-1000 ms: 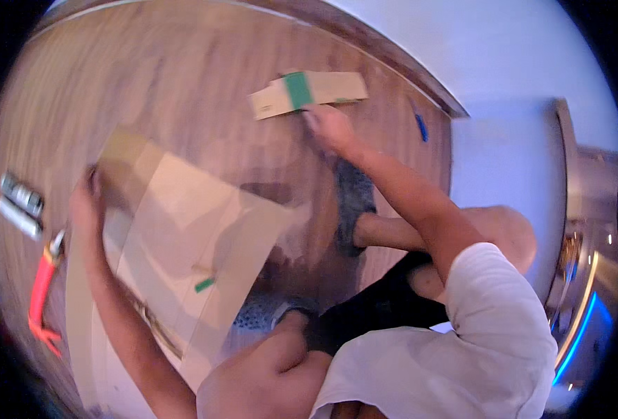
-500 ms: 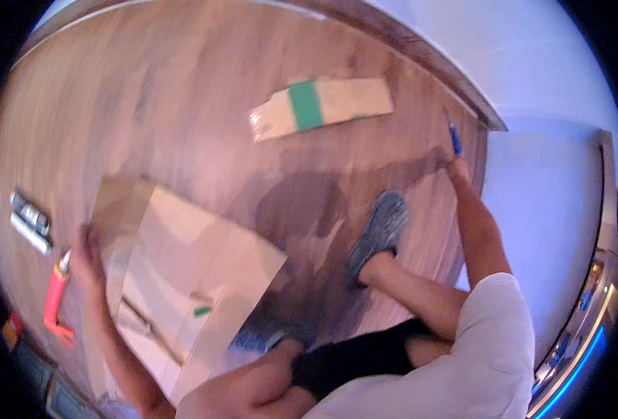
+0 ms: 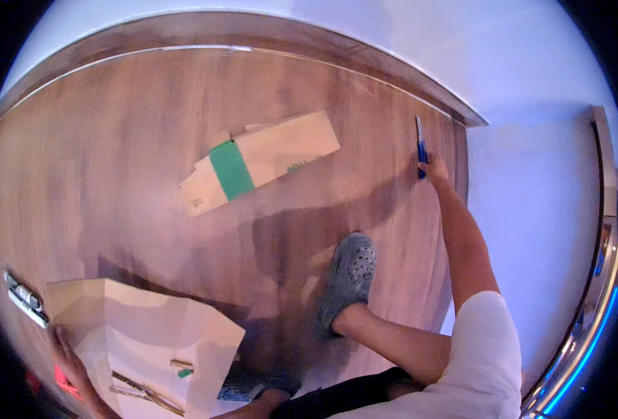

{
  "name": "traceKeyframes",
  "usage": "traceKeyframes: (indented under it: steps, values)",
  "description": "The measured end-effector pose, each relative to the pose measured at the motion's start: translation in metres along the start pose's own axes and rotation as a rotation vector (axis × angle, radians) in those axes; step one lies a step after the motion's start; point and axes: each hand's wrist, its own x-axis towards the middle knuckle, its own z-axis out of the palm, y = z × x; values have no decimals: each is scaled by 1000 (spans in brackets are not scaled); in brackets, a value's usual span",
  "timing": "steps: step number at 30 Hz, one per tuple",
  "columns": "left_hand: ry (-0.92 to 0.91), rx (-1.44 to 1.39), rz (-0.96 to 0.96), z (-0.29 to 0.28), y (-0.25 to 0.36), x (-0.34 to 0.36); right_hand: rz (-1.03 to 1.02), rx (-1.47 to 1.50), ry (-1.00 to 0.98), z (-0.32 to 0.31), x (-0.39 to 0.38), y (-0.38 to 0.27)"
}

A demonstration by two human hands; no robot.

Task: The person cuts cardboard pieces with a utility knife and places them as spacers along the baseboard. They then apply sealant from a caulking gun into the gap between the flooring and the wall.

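My right hand [image 3: 433,170], at the far right of the floor, is closed on the blue handle of a utility knife [image 3: 421,145]. Its silver blade points toward the far wall. At the lower left my left hand [image 3: 70,359] is at the left edge of a folded cardboard sheet [image 3: 141,314] and seems to grip it; its fingers are dark and partly hidden. Thin cardboard strips [image 3: 145,392] and a small scrap with green tape [image 3: 183,370] lie on the sheet. Another flat cardboard piece [image 3: 288,144], banded with green tape, lies farther off.
Beyond the left hand lie a black-and-white cylinder and a silver one [image 3: 26,299]. A red tool [image 3: 68,380] is partly hidden by my left forearm. My foot in a grey clog [image 3: 351,279] stands between both hands. A skirting board [image 3: 288,38] and white wall bound the floor.
The view has shifted, so the floor things sit elsewhere in the picture. The cardboard sheet and my left hand have come nearer the cylinders. The knife is still at my right hand.
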Motion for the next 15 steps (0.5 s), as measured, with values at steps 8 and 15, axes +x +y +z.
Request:
traceKeyframes:
  steps: [8, 15]
  values:
    - [20, -137, 95, 18, 27, 9, -169, 723, 44, 32, -150, -145]
    - [294, -23, 55, 34, 46, 3, -716, 579, -381, 3, -365, -438]
